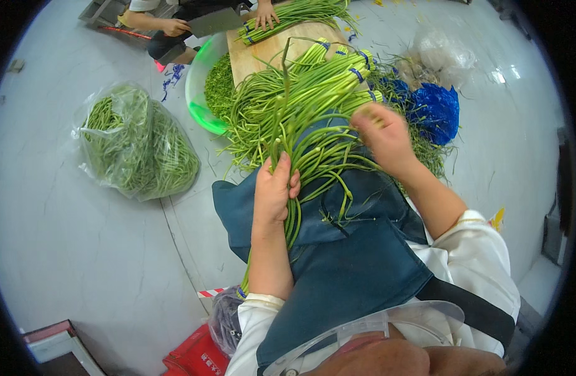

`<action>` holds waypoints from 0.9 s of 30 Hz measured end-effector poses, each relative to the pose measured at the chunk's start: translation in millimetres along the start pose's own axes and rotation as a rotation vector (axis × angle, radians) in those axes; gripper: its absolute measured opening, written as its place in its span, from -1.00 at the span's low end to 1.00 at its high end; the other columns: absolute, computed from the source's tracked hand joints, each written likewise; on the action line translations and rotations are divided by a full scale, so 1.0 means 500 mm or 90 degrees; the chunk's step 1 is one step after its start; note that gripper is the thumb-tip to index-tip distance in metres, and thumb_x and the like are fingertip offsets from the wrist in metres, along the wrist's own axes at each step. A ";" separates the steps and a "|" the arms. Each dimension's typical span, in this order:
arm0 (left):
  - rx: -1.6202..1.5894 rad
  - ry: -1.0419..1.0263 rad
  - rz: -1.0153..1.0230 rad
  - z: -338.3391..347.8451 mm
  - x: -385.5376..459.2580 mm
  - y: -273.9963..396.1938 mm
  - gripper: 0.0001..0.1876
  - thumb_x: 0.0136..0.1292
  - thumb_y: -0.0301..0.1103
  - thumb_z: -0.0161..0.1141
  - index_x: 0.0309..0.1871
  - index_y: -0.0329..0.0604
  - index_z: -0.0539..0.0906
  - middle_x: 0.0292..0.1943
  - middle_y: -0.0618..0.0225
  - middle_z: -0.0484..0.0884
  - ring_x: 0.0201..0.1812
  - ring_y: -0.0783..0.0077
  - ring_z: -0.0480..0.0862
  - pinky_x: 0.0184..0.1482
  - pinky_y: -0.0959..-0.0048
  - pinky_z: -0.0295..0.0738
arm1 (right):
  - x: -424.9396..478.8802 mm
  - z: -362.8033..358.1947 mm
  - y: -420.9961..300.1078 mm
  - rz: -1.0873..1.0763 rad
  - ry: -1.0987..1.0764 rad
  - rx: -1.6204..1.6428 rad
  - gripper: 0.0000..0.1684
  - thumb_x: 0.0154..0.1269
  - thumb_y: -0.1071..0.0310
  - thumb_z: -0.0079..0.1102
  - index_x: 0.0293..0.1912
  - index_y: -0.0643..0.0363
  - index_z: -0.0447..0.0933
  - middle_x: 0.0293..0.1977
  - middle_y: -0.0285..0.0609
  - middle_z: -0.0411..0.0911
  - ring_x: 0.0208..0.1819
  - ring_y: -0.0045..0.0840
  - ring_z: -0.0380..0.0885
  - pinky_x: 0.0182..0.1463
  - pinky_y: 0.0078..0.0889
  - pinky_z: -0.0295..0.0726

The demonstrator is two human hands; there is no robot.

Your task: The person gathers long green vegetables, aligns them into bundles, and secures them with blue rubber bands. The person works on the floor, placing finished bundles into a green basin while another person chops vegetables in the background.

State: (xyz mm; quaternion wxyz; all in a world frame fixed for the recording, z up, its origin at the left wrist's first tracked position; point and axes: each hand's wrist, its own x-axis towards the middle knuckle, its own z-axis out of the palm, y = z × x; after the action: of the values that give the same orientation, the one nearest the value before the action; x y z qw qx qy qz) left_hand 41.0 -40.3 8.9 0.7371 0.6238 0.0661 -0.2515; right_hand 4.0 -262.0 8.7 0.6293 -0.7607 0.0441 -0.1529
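A loose bunch of garlic scapes [311, 169] is gripped in my left hand [276, 188], its curled ends hanging over the blue apron [344, 254] on my lap. My right hand [384, 134], blurred, is beside the scapes' right-hand side with fingers bent; whether it pinches a stem is unclear. Just beyond my hands, more scapes [316, 94], several bundles tied with blue bands, are heaped on a wooden board [250, 51]. At the far end of the board, a co-worker's hand [266, 16] presses on a banded bundle, while the other holds a cleaver [216, 22].
A green-rimmed tub [194, 94] of chopped green pieces stands left of the board. Farther left, a clear plastic bag [137, 145] full of green stems sits on the floor. Trimmings, blue plastic [436, 113] and clear plastic [443, 51] lie to the right. A red box [198, 352] is near my left elbow.
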 end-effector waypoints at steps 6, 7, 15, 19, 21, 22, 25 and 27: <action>0.006 0.017 -0.013 0.012 -0.001 0.004 -0.75 0.43 -0.16 0.10 -0.29 -0.11 0.41 -0.63 0.44 0.36 -0.67 0.65 0.29 -0.66 0.65 0.15 | 0.049 -0.089 -0.087 -0.350 0.038 -0.154 -0.84 0.38 0.38 0.09 -0.29 0.28 0.46 -0.34 -0.19 0.49 -0.34 -0.49 0.45 -0.18 -0.52 0.46; -0.005 0.009 -0.011 0.009 -0.002 -0.002 -0.75 0.43 -0.16 0.10 -0.28 -0.12 0.42 -0.62 0.44 0.36 -0.67 0.65 0.29 -0.66 0.66 0.15 | 0.034 -0.076 -0.106 -0.317 0.008 -0.227 -0.91 0.30 0.43 0.13 -0.27 0.26 0.49 -0.36 -0.15 0.49 -0.37 -0.38 0.49 -0.24 -0.41 0.51; -0.013 -0.046 0.004 0.016 -0.005 -0.006 -0.78 0.43 -0.21 0.11 -0.18 -0.18 0.48 -0.49 0.51 0.39 -0.57 0.70 0.36 -0.64 0.70 0.21 | 0.081 -0.064 -0.027 -0.377 -0.085 -0.641 -0.77 0.03 0.35 0.32 -0.44 0.18 0.41 -0.47 -0.09 0.48 -0.42 -0.16 0.53 -0.40 -0.15 0.52; -0.003 -0.022 -0.011 0.012 -0.007 -0.013 -0.78 0.42 -0.22 0.13 -0.13 -0.19 0.50 -0.51 0.51 0.39 -0.59 0.71 0.35 -0.65 0.70 0.20 | 0.076 -0.063 -0.017 -0.239 -0.096 -0.334 -0.83 0.20 0.38 0.25 -0.43 0.17 0.44 -0.50 -0.21 0.48 -0.49 -0.35 0.51 -0.47 -0.26 0.47; 0.037 -0.067 -0.014 0.016 -0.009 -0.011 -0.80 0.41 -0.23 0.14 -0.12 -0.18 0.51 -0.53 0.54 0.38 -0.60 0.73 0.33 -0.66 0.70 0.17 | 0.059 -0.055 -0.031 0.038 -0.120 0.127 -0.85 0.27 0.38 0.21 -0.41 0.16 0.46 -0.50 -0.29 0.47 -0.52 -0.50 0.49 -0.52 -0.38 0.42; 0.057 -0.089 -0.017 0.019 -0.010 -0.010 -0.80 0.41 -0.24 0.15 -0.12 -0.17 0.52 -0.54 0.55 0.38 -0.61 0.73 0.32 -0.66 0.71 0.16 | 0.060 -0.050 -0.032 0.108 -0.046 0.232 -0.84 0.29 0.35 0.21 -0.39 0.16 0.47 -0.52 -0.31 0.46 -0.53 -0.54 0.46 -0.52 -0.43 0.40; 0.057 -0.078 -0.028 0.038 -0.012 -0.015 -0.83 0.40 -0.24 0.16 -0.15 -0.14 0.53 -0.57 0.58 0.36 -0.64 0.75 0.28 -0.66 0.70 0.13 | 0.089 -0.036 -0.020 0.313 0.188 0.542 -0.80 0.34 0.25 0.19 -0.34 0.16 0.50 -0.56 -0.36 0.40 -0.54 -0.69 0.37 -0.49 -0.57 0.34; 0.023 -0.073 -0.036 0.034 -0.009 -0.032 -0.83 0.40 -0.24 0.16 -0.16 -0.15 0.53 -0.58 0.57 0.36 -0.65 0.74 0.27 -0.66 0.68 0.14 | 0.160 -0.218 0.113 0.143 0.203 0.685 -0.80 0.35 0.25 0.18 -0.30 0.17 0.48 -0.54 -0.34 0.43 -0.55 -0.66 0.36 -0.46 -0.52 0.37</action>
State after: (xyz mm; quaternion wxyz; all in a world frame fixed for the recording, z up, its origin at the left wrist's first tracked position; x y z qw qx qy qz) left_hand 26.3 -57.0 0.3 0.7206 0.6196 0.0368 -0.3088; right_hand 55.8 -397.1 -14.3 0.9260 -0.2911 0.1348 -0.1992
